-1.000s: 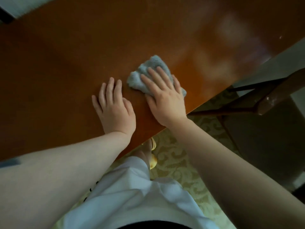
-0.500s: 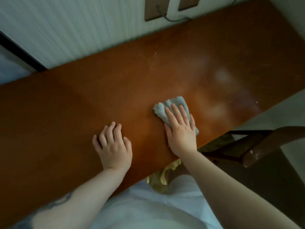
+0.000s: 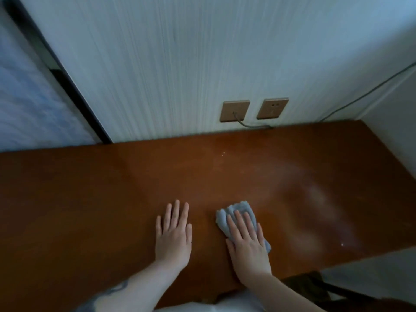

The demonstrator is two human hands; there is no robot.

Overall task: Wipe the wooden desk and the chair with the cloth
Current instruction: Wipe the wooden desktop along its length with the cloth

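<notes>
The reddish-brown wooden desk (image 3: 112, 194) fills the lower half of the view. My right hand (image 3: 247, 242) lies flat with straight fingers on a small grey-blue cloth (image 3: 238, 209), pressing it onto the desk near the front edge. My left hand (image 3: 174, 233) rests flat on the bare wood just left of the cloth, fingers straight, holding nothing. Only a dark part of the wooden chair (image 3: 315, 287) shows at the bottom right, beside my right forearm.
A pale wall rises behind the desk with two tan sockets (image 3: 234, 110), one holding a grey cable (image 3: 252, 125) that runs along the desk's back edge. A dark vertical frame (image 3: 67, 86) stands at the back left. Pale smears (image 3: 315, 212) mark the desk's right part.
The view has tilted up from the desk's front edge, so the wall and sockets now show. Both hands stay flat on the desk, and my left fingers have straightened.
</notes>
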